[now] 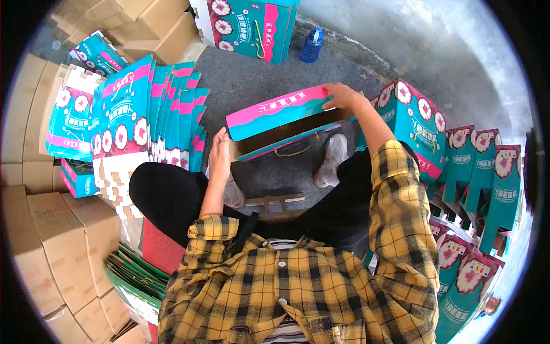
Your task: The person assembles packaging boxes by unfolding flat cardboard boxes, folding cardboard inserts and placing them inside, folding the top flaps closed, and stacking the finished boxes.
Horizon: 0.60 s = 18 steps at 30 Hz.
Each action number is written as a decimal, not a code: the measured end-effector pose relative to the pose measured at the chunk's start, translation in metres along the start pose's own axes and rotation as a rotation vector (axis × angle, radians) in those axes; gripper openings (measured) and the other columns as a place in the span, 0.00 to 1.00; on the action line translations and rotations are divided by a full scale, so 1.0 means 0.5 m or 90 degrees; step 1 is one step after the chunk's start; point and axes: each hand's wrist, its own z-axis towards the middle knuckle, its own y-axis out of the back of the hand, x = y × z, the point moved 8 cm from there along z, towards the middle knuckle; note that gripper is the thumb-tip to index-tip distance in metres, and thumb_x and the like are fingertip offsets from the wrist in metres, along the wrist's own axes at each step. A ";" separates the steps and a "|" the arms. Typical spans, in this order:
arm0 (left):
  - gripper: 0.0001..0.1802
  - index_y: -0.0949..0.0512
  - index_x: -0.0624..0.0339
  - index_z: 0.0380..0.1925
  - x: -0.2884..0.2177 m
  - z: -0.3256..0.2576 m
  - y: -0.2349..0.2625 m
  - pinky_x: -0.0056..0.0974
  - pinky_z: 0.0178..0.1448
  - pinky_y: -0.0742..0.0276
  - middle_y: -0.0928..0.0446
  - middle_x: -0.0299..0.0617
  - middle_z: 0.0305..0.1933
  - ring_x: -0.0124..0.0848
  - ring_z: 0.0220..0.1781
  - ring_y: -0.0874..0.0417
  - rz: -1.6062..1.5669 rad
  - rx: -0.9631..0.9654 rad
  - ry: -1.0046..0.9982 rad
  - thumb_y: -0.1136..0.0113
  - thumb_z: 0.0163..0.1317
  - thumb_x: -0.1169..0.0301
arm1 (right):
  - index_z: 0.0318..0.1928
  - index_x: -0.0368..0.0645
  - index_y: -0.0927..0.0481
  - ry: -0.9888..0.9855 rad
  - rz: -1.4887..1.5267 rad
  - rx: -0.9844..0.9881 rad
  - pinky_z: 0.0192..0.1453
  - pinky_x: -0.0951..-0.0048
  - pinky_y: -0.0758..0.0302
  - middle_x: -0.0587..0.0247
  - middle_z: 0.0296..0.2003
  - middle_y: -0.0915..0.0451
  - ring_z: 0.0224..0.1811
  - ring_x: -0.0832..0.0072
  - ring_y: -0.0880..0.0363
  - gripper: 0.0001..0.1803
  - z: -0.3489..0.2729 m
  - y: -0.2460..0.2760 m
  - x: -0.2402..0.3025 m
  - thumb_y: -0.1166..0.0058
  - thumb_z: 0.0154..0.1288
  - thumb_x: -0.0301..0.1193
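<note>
The right grip [342,97] holds the edge of a teal-and-pink carton [281,117] stretching leftward from it; the left grip [219,156], opened flat, seemingly touches the other end.

A yellow-and-black plaid shirt [240,286] tops black trousers [163,195].

We seem to be in a packing workshop or storeroom. Brown cartons [60,252] are stacked at eight o'clock, and flattened teal-and-pink boxes [123,109] lean together in a sheaf at ten. We see made-up boxes [507,189] of similar colours standing in rows from three to four, an open box [281,112] at twelve, bare grey floor [229,74] toward eleven and a grey wall [475,63] at two.
</note>
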 end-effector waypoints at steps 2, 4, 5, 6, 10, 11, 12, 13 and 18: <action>0.24 0.29 0.63 0.55 -0.033 0.006 -0.038 0.38 0.64 0.38 0.29 0.53 0.58 0.42 0.62 0.30 0.005 0.047 -0.061 0.60 0.69 0.57 | 0.62 0.51 0.33 0.024 -0.045 -0.086 0.55 0.57 0.28 0.54 0.57 0.31 0.59 0.58 0.31 0.43 0.027 -0.027 -0.051 0.31 0.43 0.44; 0.24 0.29 0.62 0.56 -0.026 0.002 -0.026 0.39 0.66 0.40 0.31 0.54 0.60 0.42 0.64 0.33 0.048 0.058 -0.049 0.61 0.69 0.57 | 0.60 0.50 0.32 0.085 -0.287 -0.207 0.55 0.59 0.27 0.58 0.53 0.28 0.57 0.59 0.29 0.46 0.021 -0.009 0.030 0.27 0.36 0.43; 0.25 0.29 0.62 0.56 -0.025 0.002 -0.030 0.39 0.68 0.42 0.33 0.54 0.62 0.42 0.67 0.36 0.084 0.081 -0.045 0.61 0.69 0.56 | 0.60 0.50 0.32 0.086 -0.285 -0.206 0.55 0.59 0.27 0.58 0.53 0.28 0.57 0.59 0.29 0.46 0.025 -0.011 0.046 0.27 0.36 0.43; 0.25 0.29 0.62 0.56 -0.032 0.003 -0.036 0.39 0.68 0.42 0.33 0.54 0.62 0.42 0.67 0.36 0.083 0.086 -0.045 0.61 0.69 0.56 | 0.63 0.49 0.36 0.113 -0.285 -0.168 0.56 0.59 0.28 0.58 0.55 0.30 0.58 0.59 0.31 0.51 0.033 -0.028 0.053 0.26 0.34 0.42; 0.27 0.32 0.60 0.60 -0.034 0.013 -0.074 0.42 0.72 0.50 0.43 0.55 0.68 0.45 0.72 0.46 0.151 0.131 -0.071 0.57 0.68 0.54 | 0.63 0.44 0.39 0.136 -0.297 -0.166 0.55 0.62 0.27 0.59 0.54 0.30 0.56 0.59 0.30 0.55 0.048 -0.052 0.066 0.24 0.30 0.39; 0.29 0.35 0.60 0.62 -0.028 0.018 -0.085 0.43 0.72 0.52 0.45 0.56 0.69 0.46 0.73 0.49 0.135 0.151 -0.081 0.53 0.67 0.54 | 0.63 0.44 0.39 0.134 -0.295 -0.164 0.55 0.62 0.27 0.59 0.54 0.30 0.56 0.59 0.30 0.55 0.053 -0.058 0.072 0.24 0.30 0.39; 0.29 0.35 0.60 0.62 -0.005 0.026 -0.090 0.43 0.72 0.52 0.45 0.56 0.69 0.46 0.73 0.49 0.135 0.152 -0.078 0.53 0.67 0.54 | 0.61 0.44 0.38 0.117 -0.302 -0.165 0.55 0.62 0.26 0.60 0.53 0.29 0.56 0.59 0.30 0.53 0.061 -0.062 0.075 0.24 0.30 0.38; 0.35 0.41 0.61 0.65 0.021 0.038 -0.081 0.43 0.72 0.52 0.46 0.58 0.69 0.46 0.73 0.49 0.084 0.108 -0.089 0.48 0.63 0.54 | 0.60 0.43 0.37 0.101 -0.310 -0.168 0.54 0.63 0.26 0.61 0.52 0.29 0.55 0.59 0.30 0.52 0.066 -0.063 0.077 0.24 0.29 0.36; 0.50 0.51 0.68 0.66 0.158 0.064 -0.121 0.43 0.65 0.38 0.36 0.57 0.60 0.42 0.63 0.34 -0.004 0.199 -0.051 0.32 0.50 0.59 | 0.56 0.44 0.34 0.132 -0.288 -0.250 0.52 0.63 0.25 0.60 0.49 0.27 0.54 0.59 0.30 0.47 0.063 -0.067 0.074 0.24 0.29 0.35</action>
